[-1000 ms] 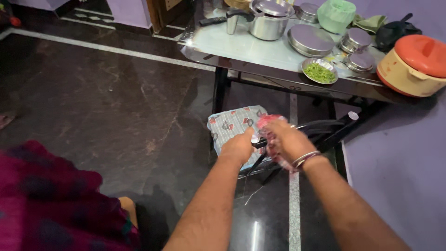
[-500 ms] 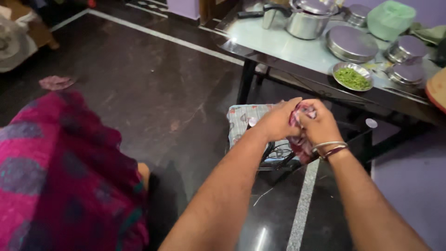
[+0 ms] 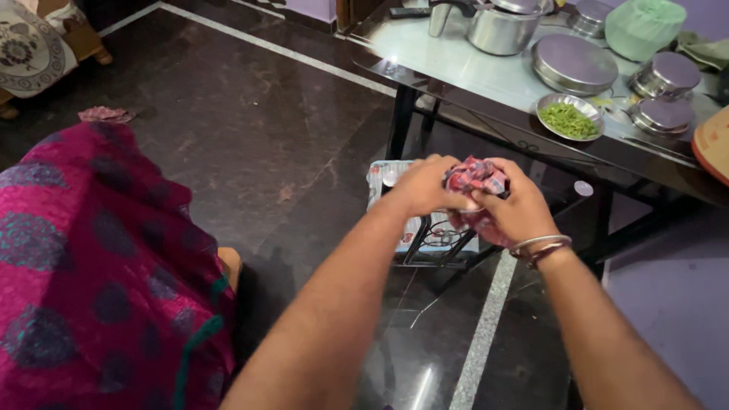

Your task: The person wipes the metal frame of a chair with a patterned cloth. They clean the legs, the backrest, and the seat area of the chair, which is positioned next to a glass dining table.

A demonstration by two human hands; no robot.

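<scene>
Dark polished floor [image 3: 228, 137] with pale inlaid stripes, glass-topped table [image 3: 456, 72] at upper right. Red patterned cloth [image 3: 474, 178] bunched up, held in mid-air in front of the table edge, above the floor. Left hand [image 3: 421, 186] closed on the cloth's left side, fingers curled around it. Right hand [image 3: 516, 209] closed on the right side and underneath, thumb on top; bangles [image 3: 541, 247] on that wrist. Both hands touch each other over the cloth.

Just below and behind the hands: chair [image 3: 425, 235] with black metal frame and a patterned light cushion, partly hidden by the hands. It sits just beside the table's black leg [image 3: 400, 129].

On the table: small steel bowl of chopped greens [image 3: 569, 119] near the front edge, flat lidded steel pan [image 3: 575, 64] behind it, steel cooker [image 3: 501, 26] with black handle further back, two small lidded steel pots [image 3: 667, 91] to the right, green covered container [image 3: 642, 26] at top right. Orange-edged lid or vessel [image 3: 714, 144] cut off at right edge, cannot tell which.

Lower left: magenta patterned garment [image 3: 99, 273] fills the corner. Upper left: small pink rag [image 3: 106, 114] on the floor, cushioned seat [image 3: 30, 49] at the corner.
</scene>
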